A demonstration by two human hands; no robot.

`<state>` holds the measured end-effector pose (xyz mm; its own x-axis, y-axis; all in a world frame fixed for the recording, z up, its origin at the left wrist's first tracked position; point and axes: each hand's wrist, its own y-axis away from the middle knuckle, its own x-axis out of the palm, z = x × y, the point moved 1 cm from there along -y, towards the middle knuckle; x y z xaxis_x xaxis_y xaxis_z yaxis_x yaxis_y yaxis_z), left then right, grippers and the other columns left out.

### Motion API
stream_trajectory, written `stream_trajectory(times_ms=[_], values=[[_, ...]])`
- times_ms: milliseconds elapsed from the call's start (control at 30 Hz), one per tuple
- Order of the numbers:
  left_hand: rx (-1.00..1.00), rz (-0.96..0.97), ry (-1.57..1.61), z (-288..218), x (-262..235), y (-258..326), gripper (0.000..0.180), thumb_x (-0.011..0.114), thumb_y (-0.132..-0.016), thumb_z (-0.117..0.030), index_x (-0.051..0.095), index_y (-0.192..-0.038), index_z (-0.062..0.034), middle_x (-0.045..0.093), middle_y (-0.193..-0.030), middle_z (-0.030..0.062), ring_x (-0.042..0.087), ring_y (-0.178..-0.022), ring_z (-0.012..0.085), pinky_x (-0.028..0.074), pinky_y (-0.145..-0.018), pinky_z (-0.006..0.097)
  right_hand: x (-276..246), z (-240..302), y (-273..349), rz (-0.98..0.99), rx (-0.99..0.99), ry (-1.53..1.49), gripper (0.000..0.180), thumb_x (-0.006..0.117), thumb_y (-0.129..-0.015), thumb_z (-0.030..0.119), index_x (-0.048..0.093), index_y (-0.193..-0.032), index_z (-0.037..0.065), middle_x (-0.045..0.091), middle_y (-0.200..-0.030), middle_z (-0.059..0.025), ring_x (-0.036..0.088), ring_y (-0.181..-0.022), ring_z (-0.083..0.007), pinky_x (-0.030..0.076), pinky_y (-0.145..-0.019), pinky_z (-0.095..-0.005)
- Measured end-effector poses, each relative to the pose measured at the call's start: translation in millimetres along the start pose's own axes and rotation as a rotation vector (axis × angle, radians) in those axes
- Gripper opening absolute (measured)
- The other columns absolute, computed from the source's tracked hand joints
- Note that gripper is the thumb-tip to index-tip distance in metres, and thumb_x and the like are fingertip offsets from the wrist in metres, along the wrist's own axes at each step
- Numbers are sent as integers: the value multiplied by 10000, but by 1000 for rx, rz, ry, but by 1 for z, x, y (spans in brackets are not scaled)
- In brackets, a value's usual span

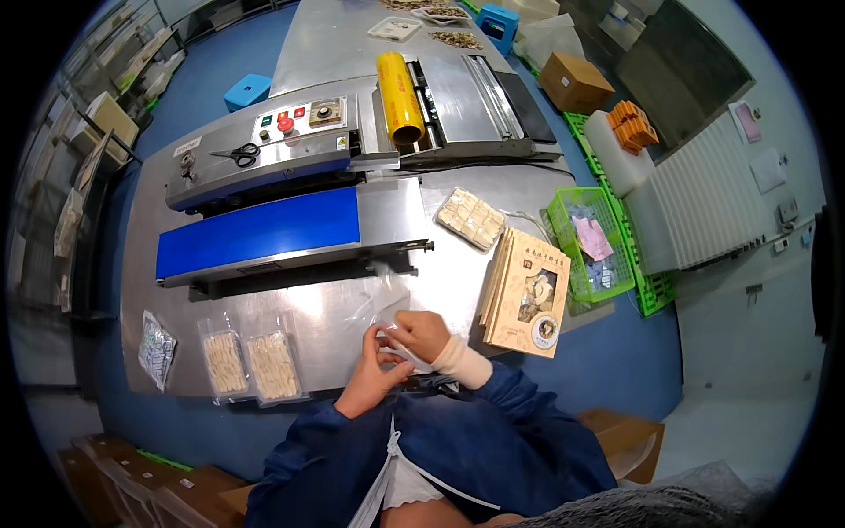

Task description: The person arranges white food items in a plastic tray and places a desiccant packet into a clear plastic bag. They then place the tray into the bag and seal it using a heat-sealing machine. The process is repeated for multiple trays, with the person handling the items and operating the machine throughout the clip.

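Note:
Close to the table's front edge, both hands meet at a clear plastic bag (380, 295). My left hand (371, 377) has its thumb and fingers curled round the bag's lower part. My right hand (421, 334) is closed on it from the other side, fingers bent toward the left hand. The bag stretches away toward the sealing machine, and I cannot make out anything inside it. Left of the hands lie two clear packs of pale sticks, one pack (225, 363) beside another pack (274, 365). Right of them are tan printed boxes (528, 295) with a window showing dried slices.
Ahead stands a sealing machine with a blue conveyor belt (264, 236), scissors (239, 155) on top. Behind it is a yellow film roll (399, 97). A wrapped tray (471, 218) lies near a green basket (591, 246). A small printed packet (157, 350) lies far left.

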<state>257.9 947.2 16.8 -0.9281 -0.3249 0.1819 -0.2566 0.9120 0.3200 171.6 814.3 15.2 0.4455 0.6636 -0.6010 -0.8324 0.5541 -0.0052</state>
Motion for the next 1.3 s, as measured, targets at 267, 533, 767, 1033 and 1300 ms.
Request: stream_trajectory(times_ms=[267,533,767,1033,1300], values=[[102,-212,55,46,2,-5,797,602,-741,37,99,-1345,-93,434,-1044,73,496,-886,137,465,-707,257,20,3,-8,301,20,-460,406,486,-861,389,583,-703,29,556,-594,-117,546,-527,-220,425,-512,-309],[153,-573,-653,33,-26,1,553,500,-753,20,345,-1281,-40,483,-885,107,498,-744,203,441,-646,288,21,-15,-2,245,-233,109,349,529,-824,342,586,-654,43,578,-572,-114,574,-529,-287,434,-496,-374],[141,-172,-771,-9,-23,-3,584,503,-725,28,379,-1287,-72,479,-904,130,499,-718,219,432,-634,287,31,-13,3,473,-325,61,238,551,-773,282,572,-663,72,588,-614,-119,576,-568,-315,449,-525,-396],[133,-318,-533,11,-44,3,316,478,-769,14,531,-1077,-35,482,-745,73,472,-602,147,401,-568,255,16,-10,-10,420,-302,-46,239,553,-774,287,505,-686,71,572,-644,-114,575,-622,-305,447,-556,-381],[81,-523,-324,8,-52,6,64,486,-847,-42,492,-908,-27,499,-746,41,527,-619,124,437,-579,249,18,-100,-58,269,254,-1153,315,460,-886,302,565,-859,7,601,-783,-96,566,-618,-163,490,-612,-287]])
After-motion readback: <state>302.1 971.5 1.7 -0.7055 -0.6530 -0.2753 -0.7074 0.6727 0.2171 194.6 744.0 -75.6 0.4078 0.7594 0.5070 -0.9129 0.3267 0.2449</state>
